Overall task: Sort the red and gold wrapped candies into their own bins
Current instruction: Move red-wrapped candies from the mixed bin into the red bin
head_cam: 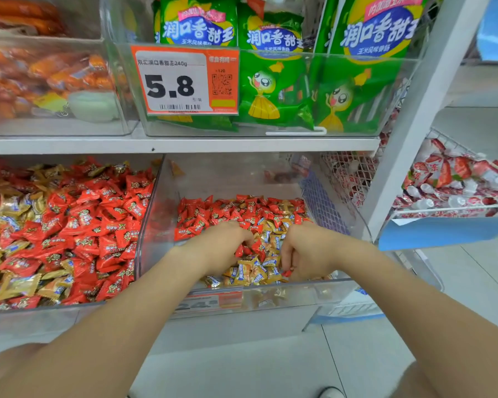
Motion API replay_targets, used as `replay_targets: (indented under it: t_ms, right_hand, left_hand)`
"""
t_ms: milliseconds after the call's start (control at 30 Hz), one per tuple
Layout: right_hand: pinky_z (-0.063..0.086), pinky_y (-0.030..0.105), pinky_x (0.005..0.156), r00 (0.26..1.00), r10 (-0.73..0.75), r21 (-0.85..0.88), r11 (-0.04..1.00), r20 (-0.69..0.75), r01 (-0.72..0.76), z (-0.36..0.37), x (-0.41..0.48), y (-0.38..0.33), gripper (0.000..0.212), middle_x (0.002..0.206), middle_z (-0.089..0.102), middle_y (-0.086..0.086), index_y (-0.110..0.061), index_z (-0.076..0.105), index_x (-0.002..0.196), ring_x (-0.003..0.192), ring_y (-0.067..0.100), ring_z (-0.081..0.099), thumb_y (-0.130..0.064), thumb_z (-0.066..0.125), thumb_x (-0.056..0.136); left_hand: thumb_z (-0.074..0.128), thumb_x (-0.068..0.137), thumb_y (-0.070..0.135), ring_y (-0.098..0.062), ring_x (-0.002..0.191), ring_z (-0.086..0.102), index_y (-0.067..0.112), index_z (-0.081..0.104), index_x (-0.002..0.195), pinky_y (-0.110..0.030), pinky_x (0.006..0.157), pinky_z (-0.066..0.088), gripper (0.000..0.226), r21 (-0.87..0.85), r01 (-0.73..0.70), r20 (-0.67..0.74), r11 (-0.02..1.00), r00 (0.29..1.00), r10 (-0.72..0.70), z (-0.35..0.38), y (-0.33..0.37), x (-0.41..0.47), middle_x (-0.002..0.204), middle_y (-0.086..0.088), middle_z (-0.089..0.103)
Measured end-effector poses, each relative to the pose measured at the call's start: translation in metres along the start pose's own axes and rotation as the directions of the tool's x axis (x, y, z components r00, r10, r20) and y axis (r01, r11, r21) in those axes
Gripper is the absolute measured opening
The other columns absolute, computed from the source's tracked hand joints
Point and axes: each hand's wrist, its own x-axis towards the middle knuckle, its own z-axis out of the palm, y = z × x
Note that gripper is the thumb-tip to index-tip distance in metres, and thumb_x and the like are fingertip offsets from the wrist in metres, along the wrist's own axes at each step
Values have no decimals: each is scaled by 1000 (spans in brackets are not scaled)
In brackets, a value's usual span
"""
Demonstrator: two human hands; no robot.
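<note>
Digging in right bin (314,294), culling reds from near gold candies (250,272); my right hand (302,252) pinches red candy (288,273); left hand (223,248) curled in pile, grip unclear.

Two bare arms reach forward over the front wall of the clear plastic bin (299,297). Inside it, the bare left grip (222,248) curls its fingers down; what they hold is hidden. Just beside, the bare right grip (305,254) pinches a small red wrapped candy (287,273).
</note>
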Motion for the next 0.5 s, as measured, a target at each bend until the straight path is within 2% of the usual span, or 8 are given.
replay_targets:
  t_ms: [67, 133, 200, 300, 333, 433, 500]
  right_hand:
    - [63, 32, 79, 999, 22, 47, 999, -41, -20, -8, -5, -4, 7, 60, 71, -14, -14, 81, 79, 63, 2, 69, -21, 80, 81]
    - [63, 30, 68, 991, 64, 124, 991, -114, -50, -15, -9, -7, 18, 63, 74, 1, -8, 77, 78, 61, 14, 71, -23, 74, 86]
    - [55, 19, 58, 978, 83, 166, 985, -191, -51, -17, -9, -9, 20, 67, 75, 8, -4, 74, 79, 60, 12, 69, -22, 71, 88]
    - [44, 17, 63, 948, 42, 183, 983, -315, 18, -14, -1, -16, 8, 76, 73, 2, -11, 71, 84, 63, 5, 62, -12, 67, 90]
    - [42, 15, 62, 946, 20, 202, 978, -322, 48, -13, 3, -19, 12, 75, 71, 1, -13, 70, 88, 60, 4, 59, -7, 61, 92]
    - [38, 7, 55, 966, -48, 194, 976, -256, 99, -6, 19, -24, 29, 66, 64, -7, -15, 72, 108, 51, -1, 54, -2, 50, 95]
    - [37, 9, 63, 970, -106, 93, 987, -218, 129, 3, 33, -24, 30, 70, 62, -11, -18, 74, 121, 60, -2, 55, -12, 58, 96]
  left_hand:
    - [70, 99, 22, -23, 108, 54, 25, 65, 126, -37, 92, 48, 27, -24, 14, -34, 1000, 999, -15, 2, -2, 1, 109, 2, 50]
    - [68, 100, 21, -20, 101, 55, 24, 68, 115, -36, 86, 48, 16, -81, 40, -70, 996, 996, -46, 3, -4, 1, 104, 3, 58]
    - [65, 101, 16, -17, 94, 57, 21, 71, 110, -31, 81, 46, 12, -154, 56, -111, 987, 991, -74, 0, -4, -1, 99, 6, 62]
    - [66, 101, 17, -13, 84, 60, 20, 74, 107, -28, 77, 46, 10, -252, 61, -183, 966, 977, -110, -10, -1, -8, 96, 5, 67]
    - [67, 101, 19, -10, 80, 60, 20, 74, 106, -27, 76, 45, 8, -279, 61, -204, 958, 971, -121, -14, 1, -11, 93, 6, 67]
    - [66, 103, 27, -14, 77, 60, 21, 73, 103, -35, 82, 52, 9, -341, 70, -229, 937, 961, -155, -21, 1, -23, 84, 5, 66]
    - [64, 103, 29, -18, 74, 63, 21, 73, 100, -42, 80, 56, 12, -354, 81, -237, 932, 956, -174, -25, 1, -30, 82, -2, 68]
